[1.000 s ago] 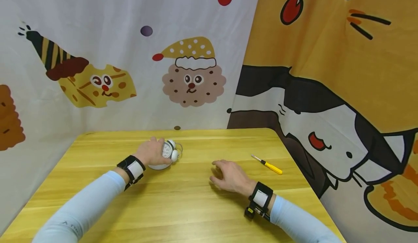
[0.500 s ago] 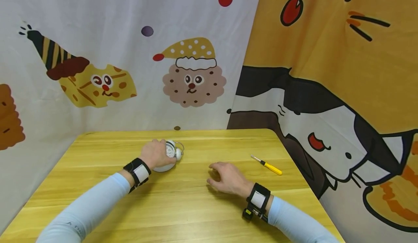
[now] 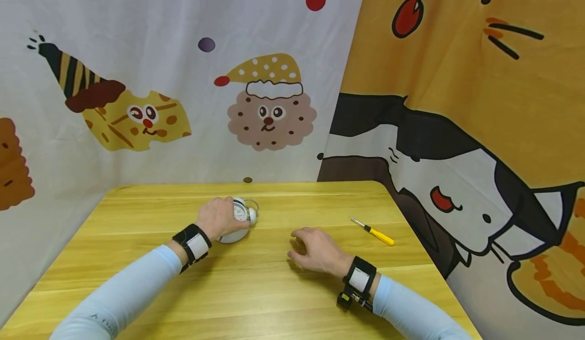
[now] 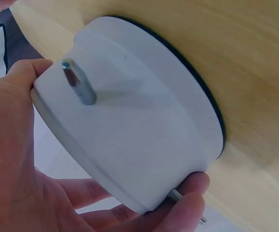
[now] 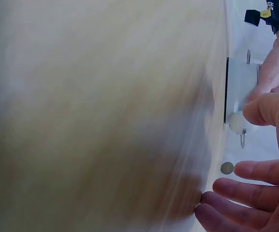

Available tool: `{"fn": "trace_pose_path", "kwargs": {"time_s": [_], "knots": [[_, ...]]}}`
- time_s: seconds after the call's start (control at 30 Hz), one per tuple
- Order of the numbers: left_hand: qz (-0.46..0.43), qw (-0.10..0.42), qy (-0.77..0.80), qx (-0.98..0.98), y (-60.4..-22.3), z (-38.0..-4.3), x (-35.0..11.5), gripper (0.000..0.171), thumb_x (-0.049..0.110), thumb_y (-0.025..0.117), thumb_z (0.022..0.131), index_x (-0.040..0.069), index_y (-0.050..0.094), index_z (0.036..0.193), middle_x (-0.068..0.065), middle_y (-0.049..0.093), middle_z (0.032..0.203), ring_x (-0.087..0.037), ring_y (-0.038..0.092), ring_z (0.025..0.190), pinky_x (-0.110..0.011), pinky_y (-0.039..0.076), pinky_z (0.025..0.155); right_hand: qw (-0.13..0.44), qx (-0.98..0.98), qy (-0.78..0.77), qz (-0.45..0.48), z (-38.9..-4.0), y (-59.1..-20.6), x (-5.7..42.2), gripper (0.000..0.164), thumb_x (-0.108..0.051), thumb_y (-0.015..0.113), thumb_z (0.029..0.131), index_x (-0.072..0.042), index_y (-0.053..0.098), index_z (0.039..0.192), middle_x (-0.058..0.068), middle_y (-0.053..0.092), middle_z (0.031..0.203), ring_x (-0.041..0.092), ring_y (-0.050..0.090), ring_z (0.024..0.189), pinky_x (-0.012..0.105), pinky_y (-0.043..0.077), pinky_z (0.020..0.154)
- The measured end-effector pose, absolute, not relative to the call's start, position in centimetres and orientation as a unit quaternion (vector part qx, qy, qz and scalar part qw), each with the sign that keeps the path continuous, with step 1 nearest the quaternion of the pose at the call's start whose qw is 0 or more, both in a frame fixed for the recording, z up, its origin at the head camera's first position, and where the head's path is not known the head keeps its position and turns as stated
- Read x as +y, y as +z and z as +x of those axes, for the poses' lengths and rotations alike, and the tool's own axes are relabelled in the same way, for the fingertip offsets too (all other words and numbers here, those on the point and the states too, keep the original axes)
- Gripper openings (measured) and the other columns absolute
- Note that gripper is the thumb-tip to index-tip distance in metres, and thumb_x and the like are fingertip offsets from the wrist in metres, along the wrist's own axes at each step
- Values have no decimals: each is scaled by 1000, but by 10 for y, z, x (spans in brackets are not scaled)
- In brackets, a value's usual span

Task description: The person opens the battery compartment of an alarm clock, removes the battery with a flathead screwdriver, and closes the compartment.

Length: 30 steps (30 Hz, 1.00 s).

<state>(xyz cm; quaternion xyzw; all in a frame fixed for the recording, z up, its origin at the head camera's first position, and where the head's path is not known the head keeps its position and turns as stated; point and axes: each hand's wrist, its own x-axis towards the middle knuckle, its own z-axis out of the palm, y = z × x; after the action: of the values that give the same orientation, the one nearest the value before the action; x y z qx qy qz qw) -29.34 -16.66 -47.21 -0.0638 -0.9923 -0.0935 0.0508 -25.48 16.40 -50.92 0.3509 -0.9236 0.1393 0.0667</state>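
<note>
One twin-bell alarm clock [image 4: 134,116] and one yellow-handled screwdriver [image 3: 380,236]: on table [image 3: 256,289]. Left hand [image 3: 217,219] grips clock; right hand [image 3: 320,250], half open, fingers relaxed.

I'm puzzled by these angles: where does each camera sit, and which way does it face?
Head: on the head, facing forward and down at the table; both arms show.
Left wrist: on that wrist, facing the alarm clock; left fingers show.
Right wrist: on that wrist, facing across the table; right fingers show.
Both wrist views share the alarm clock.
</note>
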Motion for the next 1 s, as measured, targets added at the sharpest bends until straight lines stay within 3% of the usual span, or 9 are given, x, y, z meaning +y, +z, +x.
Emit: {"fn": "trace_pose_path", "kwargs": {"time_s": [0.27,0.73,0.9,1.0], "knots": [[-70,44,-104,-991,-473,-285,-165,96,88,74,87,-5,69,110,-12,64,74,-22,63,55,-34,48,44,67,-927,130,346,-255,-512,162,53,-45,81,101,-7,75,136,3,82,112,12,74,93,31,62,82],[-81,20,-104,-991,-470,-280,-156,97,85,64,97,-9,70,120,-15,68,79,-21,63,58,-33,50,47,74,-928,133,339,-258,-513,159,53,-45,81,100,-6,76,135,3,82,110,9,70,88,28,59,76],[-95,17,-106,-990,-468,-277,-154,91,80,63,101,-10,70,119,-14,67,78,-21,63,59,-32,50,49,79,-929,149,330,-260,-513,157,54,-44,81,101,-4,75,136,10,83,120,19,80,100,35,65,86],[-97,9,-128,-987,-467,-276,-153,79,73,67,103,-6,70,110,-12,65,76,-20,63,59,-31,49,49,80,-929,158,324,-260,-511,156,54,-43,81,100,-3,76,135,14,83,127,26,82,112,42,67,95]]}}
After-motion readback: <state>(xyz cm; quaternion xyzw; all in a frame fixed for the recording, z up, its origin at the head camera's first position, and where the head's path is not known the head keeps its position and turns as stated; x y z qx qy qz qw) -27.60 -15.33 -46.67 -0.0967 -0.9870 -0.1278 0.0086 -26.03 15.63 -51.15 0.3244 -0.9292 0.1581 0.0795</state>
